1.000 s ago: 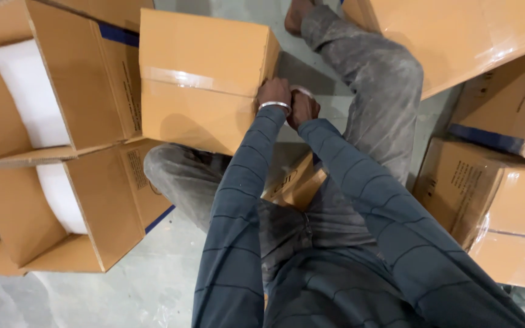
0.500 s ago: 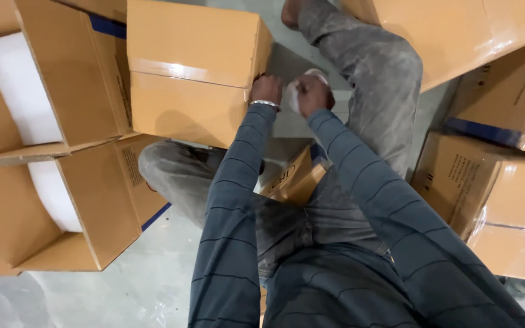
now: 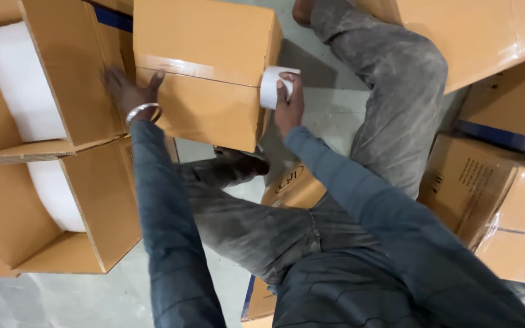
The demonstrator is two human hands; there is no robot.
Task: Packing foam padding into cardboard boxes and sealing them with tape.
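Right hand (image 3: 288,102) grips a tape roll (image 3: 273,87) against the box (image 3: 205,67); left hand (image 3: 130,91) lies flat, open.

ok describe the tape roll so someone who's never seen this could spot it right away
Find the closed cardboard box at top centre, in front of the seated person's legs. At its right edge the right hand grips a tape roll, pressed against the box's side. It is the only small white cylinder here; the white blocks nearby sit inside open boxes.

Sealed tan carton (image 3: 205,67) centre; open cartons (image 3: 68,79) left, wrapped ones (image 3: 493,200) right.
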